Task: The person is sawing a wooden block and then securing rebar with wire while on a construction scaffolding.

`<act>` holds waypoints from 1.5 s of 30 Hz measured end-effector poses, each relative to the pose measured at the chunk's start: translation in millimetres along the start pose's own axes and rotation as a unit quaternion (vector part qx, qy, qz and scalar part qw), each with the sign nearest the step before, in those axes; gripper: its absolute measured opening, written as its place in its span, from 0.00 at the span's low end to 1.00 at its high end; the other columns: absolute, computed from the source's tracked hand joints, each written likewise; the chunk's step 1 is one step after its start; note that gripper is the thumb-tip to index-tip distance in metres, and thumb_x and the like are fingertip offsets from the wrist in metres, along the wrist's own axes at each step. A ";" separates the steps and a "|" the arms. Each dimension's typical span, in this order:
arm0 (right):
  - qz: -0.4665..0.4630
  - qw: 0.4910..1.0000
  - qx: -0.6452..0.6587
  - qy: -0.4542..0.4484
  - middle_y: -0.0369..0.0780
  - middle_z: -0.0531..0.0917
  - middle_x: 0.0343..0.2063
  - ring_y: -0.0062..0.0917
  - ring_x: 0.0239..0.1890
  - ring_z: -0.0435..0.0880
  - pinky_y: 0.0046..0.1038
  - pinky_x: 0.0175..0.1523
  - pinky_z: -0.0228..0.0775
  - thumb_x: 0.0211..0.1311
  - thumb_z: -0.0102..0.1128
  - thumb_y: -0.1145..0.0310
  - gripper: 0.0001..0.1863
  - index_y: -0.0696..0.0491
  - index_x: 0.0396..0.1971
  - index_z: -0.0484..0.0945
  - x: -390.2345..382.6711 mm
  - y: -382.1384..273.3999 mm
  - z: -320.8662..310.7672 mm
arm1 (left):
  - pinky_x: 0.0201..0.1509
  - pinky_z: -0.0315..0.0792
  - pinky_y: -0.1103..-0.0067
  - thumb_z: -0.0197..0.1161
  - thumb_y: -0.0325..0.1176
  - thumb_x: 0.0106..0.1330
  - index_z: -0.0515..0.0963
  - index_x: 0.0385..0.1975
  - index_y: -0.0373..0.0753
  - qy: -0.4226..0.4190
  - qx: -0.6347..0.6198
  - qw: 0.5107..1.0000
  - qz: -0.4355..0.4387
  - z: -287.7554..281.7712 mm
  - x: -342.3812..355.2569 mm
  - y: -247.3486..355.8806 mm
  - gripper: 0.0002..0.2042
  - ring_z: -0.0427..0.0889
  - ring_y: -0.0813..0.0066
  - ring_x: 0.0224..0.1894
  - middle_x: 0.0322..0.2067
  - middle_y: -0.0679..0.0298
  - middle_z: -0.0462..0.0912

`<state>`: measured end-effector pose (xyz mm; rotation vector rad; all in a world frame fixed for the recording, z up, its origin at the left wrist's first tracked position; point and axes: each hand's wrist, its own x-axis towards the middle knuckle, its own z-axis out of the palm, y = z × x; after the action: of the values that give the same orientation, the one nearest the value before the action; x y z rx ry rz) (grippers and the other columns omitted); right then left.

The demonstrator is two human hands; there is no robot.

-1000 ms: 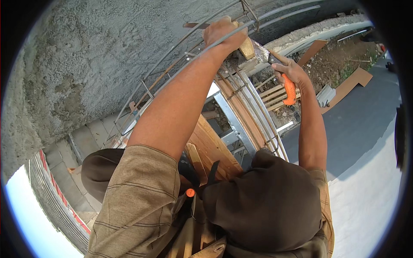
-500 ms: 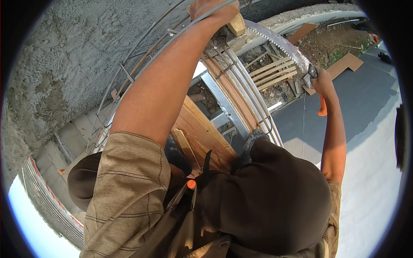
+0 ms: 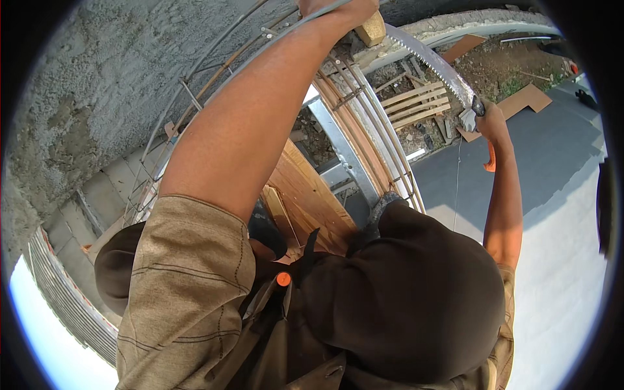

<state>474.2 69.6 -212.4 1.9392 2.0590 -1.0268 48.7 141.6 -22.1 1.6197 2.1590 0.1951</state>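
At the top edge my left hand [image 3: 351,12] is closed on a squared piece of timber [image 3: 372,30], with its fingers mostly hidden. My right hand [image 3: 492,120], out to the right, grips the dark handle of a handsaw. The saw's long toothed blade [image 3: 434,62] slants up and left to the timber, and its far end is lost behind the wood. A pale crumpled scrap [image 3: 467,119] and an orange strip [image 3: 490,158] hang near the right hand. Below my left forearm runs a wide wooden plank [image 3: 309,195].
Curved steel rebar [image 3: 383,123] and a metal channel [image 3: 341,146] arc past me. A rough cement wall [image 3: 110,78] rises at left. Far below lie wooden slats [image 3: 416,104], a brown board [image 3: 526,104] and grey paving [image 3: 520,149]. An orange-ended tool [image 3: 283,279] sits at my waist.
The view has shifted a little, so both hands, the timber and the saw appear slightly farther right. Both holds are the same.
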 end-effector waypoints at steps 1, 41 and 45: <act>-0.002 1.000 -0.012 0.019 0.55 0.88 0.45 0.50 0.53 0.86 0.42 0.57 0.76 0.56 0.59 0.78 0.26 0.55 0.57 0.82 7.9 18.2 8.5 | 0.63 0.76 0.59 0.62 0.52 0.64 0.84 0.48 0.35 0.004 0.005 1.000 0.006 0.3 -1.2 0.3 0.25 0.85 0.45 0.56 0.48 0.41 0.87; -0.154 0.985 0.028 0.073 0.54 0.88 0.36 0.53 0.45 0.86 0.44 0.53 0.77 0.57 0.57 0.76 0.19 0.54 0.49 0.85 -13.6 -115.8 -21.5 | 0.62 0.74 0.56 0.64 0.52 0.63 0.83 0.52 0.34 -0.013 0.027 0.999 0.020 11.7 6.1 -14.9 0.27 0.85 0.43 0.54 0.47 0.41 0.87; -0.098 0.989 0.102 0.037 0.55 0.87 0.42 0.52 0.49 0.86 0.47 0.54 0.76 0.55 0.59 0.74 0.19 0.53 0.49 0.85 15.7 -147.1 18.0 | 0.61 0.72 0.54 0.67 0.50 0.63 0.86 0.51 0.37 0.073 -0.021 0.997 -0.003 11.2 4.2 -18.0 0.24 0.86 0.43 0.52 0.46 0.43 0.88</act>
<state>329.6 81.4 -178.5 1.9224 2.3043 -1.2714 36.6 138.4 -39.7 1.6194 2.2511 0.3651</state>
